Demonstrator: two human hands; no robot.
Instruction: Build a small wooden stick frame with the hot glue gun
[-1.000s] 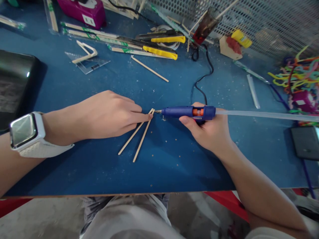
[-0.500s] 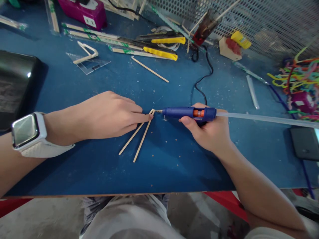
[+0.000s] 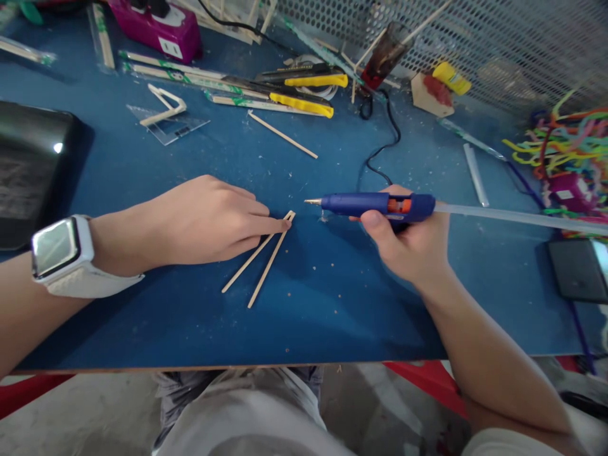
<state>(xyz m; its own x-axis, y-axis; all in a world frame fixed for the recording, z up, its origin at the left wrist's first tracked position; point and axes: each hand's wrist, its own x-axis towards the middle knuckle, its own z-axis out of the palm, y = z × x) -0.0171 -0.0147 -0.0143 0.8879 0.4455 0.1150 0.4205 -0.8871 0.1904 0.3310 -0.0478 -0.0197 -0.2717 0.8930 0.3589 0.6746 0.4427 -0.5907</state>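
Two thin wooden sticks [image 3: 267,271] lie on the blue table, meeting in a narrow V at the far end. My left hand [image 3: 218,221] holds that joined tip down, its index finger pressed on it and the other fingers curled beneath. Wrapped around a blue hot glue gun [image 3: 356,203] is my right hand [image 3: 411,244]. The gun's metal nozzle points left and sits apart from the sticks, slightly to the right of their tip. A long clear glue stick [image 3: 513,217] juts out of its back.
Behind lie a loose wooden stick [image 3: 284,134], a clear set square [image 3: 173,130] with a bent stick piece on it, and yellow cutters [image 3: 301,104]. A black cord [image 3: 396,130] runs to the glue gun. Colourful pipe cleaners [image 3: 560,145] and a phone [image 3: 577,269] are at right.
The glue gun in my right hand has drawn back to the right and slightly up, so its nozzle has left the sticks' tip. My left hand stays pressed there.
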